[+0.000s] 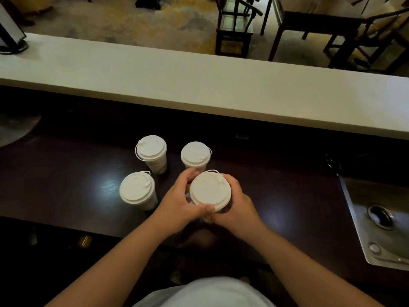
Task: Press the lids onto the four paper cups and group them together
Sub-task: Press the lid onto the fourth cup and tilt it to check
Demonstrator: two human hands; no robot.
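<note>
Four white paper cups with white lids stand on a dark wooden counter (66,173). The nearest cup (209,191) sits between my two hands. My left hand (180,202) wraps its left side with the thumb on the lid's front rim. My right hand (238,204) grips its right side. Behind it is a second lidded cup (195,154), close to my left fingers. Two more lidded cups stand to the left, one at the back (151,151) and one nearer (137,190). The held cup's body is mostly hidden by my hands.
A raised pale ledge (199,85) runs across behind the counter. A steel sink (376,218) with a drain lies at the right. Dark chairs and a table stand on the floor beyond the ledge. A stand base (11,41) rests on the ledge's far left.
</note>
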